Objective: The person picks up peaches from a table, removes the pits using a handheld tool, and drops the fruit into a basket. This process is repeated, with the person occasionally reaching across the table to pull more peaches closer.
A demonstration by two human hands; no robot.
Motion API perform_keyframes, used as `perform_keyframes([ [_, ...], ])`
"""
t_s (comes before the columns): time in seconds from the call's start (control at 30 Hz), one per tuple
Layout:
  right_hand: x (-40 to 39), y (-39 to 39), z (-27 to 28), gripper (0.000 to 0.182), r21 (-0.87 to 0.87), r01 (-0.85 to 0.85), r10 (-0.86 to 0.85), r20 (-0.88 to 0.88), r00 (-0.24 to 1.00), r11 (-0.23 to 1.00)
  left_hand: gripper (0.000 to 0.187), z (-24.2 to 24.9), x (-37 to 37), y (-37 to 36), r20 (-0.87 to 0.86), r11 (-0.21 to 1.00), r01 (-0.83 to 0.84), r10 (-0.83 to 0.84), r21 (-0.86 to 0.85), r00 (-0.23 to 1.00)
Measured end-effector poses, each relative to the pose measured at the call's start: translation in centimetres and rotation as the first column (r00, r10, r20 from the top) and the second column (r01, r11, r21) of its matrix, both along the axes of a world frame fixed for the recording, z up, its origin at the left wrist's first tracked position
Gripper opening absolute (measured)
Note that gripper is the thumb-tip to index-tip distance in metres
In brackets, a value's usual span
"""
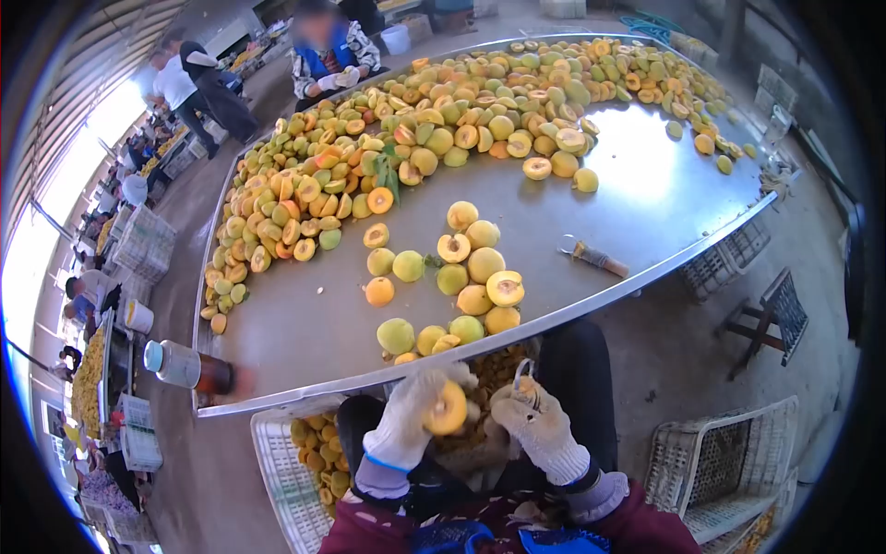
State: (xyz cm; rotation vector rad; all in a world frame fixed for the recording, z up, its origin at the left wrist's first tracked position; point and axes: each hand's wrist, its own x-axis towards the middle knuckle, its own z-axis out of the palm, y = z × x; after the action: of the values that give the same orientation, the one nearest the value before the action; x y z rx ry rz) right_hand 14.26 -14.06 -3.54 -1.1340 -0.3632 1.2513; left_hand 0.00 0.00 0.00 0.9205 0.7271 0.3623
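My left hand (403, 427), in a pale knitted glove, is closed round a halved yellow peach (447, 409), its cut face turned toward my right hand. My right hand (540, 432), gloved too, grips a pitting tool with a metal loop (525, 371) pointing up; its handle is hidden in the fist. Both hands are over my lap, just below the near edge of the metal table (314, 323). Whole and halved peaches (469, 329) lie close to that edge. A second looped tool with a wrapped handle (600, 258) rests on the table to the right.
A large heap of peaches (360, 157) covers the table's far and left sides. Under the table, a white crate (277, 462) holds peach pieces. A jar of brown liquid (189, 367) stands at the left corner. Crates (720, 462) and a stool (775, 319) are at right. A person (332, 55) sits opposite.
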Motion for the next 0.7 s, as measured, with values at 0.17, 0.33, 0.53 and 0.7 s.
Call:
perform_keyframes([
  [0.17,0.5,3.0,2.0,0.019,0.315,0.152,-0.276,0.399,0.874,0.937,0.036,1.7,-0.5,-1.5,-0.099,0.778,0.468,-0.473,0.420,0.875],
  [0.33,3.4,4.5,3.2,0.041,0.104,-0.139,0.057,0.562,0.825,0.985,0.028,3.3,0.9,-0.4,-0.134,0.875,0.407,-0.385,0.262,0.913],
  [0.53,11.7,6.4,3.3,0.043,-0.173,0.320,0.104,0.970,0.222,0.932,0.024,1.5,2.4,7.7,-0.416,0.787,0.409,-0.215,0.462,0.884],
  [0.7,18.7,8.3,0.7,0.038,-0.271,0.503,0.314,0.949,-0.001,0.821,0.042,-1.8,3.5,11.9,-0.452,0.668,0.545,-0.332,0.507,0.828],
])
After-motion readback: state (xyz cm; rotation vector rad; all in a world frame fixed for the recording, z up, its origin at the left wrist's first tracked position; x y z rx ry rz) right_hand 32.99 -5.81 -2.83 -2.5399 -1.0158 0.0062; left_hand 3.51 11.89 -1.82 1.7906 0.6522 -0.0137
